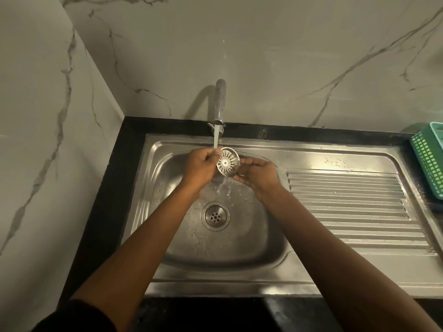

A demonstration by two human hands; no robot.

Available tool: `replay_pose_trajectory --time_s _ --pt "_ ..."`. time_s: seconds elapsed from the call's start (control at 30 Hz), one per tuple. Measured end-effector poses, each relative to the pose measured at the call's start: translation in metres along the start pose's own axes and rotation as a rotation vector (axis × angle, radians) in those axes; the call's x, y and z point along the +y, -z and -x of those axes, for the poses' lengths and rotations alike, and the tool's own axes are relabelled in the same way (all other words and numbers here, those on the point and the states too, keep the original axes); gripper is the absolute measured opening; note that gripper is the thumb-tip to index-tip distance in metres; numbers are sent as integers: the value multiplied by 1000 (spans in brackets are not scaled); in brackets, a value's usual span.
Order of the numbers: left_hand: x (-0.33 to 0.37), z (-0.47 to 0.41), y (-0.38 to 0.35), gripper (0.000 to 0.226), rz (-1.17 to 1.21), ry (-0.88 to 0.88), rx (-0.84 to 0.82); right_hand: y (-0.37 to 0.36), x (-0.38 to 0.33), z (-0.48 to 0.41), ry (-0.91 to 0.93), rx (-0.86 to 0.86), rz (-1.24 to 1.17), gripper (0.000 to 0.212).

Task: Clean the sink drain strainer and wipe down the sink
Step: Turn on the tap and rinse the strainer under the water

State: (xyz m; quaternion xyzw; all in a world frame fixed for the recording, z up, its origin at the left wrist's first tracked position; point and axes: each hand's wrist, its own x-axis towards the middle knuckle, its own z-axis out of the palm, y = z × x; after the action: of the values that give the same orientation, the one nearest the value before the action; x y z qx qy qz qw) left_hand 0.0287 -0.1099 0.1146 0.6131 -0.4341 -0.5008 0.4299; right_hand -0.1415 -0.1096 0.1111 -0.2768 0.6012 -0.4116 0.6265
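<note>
Roughly midway: strainer [228, 161] is out of the drain [215, 216], pinched by left hand [201, 167] under running tap [219, 101], right hand [259, 174] touching its edge (grip unclear); sink [167, 271] wipe-down apparently still pending.

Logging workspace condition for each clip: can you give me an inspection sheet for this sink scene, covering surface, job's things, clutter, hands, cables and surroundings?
Surface: steel sink, wet in the basin, with a ribbed drainboard on its right, set in a black counter.
Job's things: strainer out of the drain, which is uncovered, and held under the running tap.
Clutter: green basket at the right edge, partly out of frame.
Hands: left hand pinches the strainer's left rim; right hand has fingers and thumb at its right rim, grip unclear.
Cables: nothing seen.
Surroundings: marble-pattern wall behind and on the left.
</note>
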Motion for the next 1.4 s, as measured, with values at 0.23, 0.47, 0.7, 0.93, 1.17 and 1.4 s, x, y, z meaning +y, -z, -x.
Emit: replay_pose_trajectory --time_s 0.23,0.47,0.7,0.93,1.17,1.4 --pt "-2 -5 21 15 -67 -63 109 -23 -10 1 77 -13 19 12" --pt "-18 9 42 10 37 -29 222 -43 -21 -2 336 -68 328 12" --pt "-27 23 44 20 191 -60 312 -58 -26 -7 447 -127 439 12" --pt "-10 20 38 23 69 -147 167 -44 -16 -12 299 -76 296 16" --pt "-16 18 36 23 54 -69 1 -13 6 -5 226 -36 324 12" --pt "-15 -9 42 19 97 9 51 24 11 12 266 91 431 28"
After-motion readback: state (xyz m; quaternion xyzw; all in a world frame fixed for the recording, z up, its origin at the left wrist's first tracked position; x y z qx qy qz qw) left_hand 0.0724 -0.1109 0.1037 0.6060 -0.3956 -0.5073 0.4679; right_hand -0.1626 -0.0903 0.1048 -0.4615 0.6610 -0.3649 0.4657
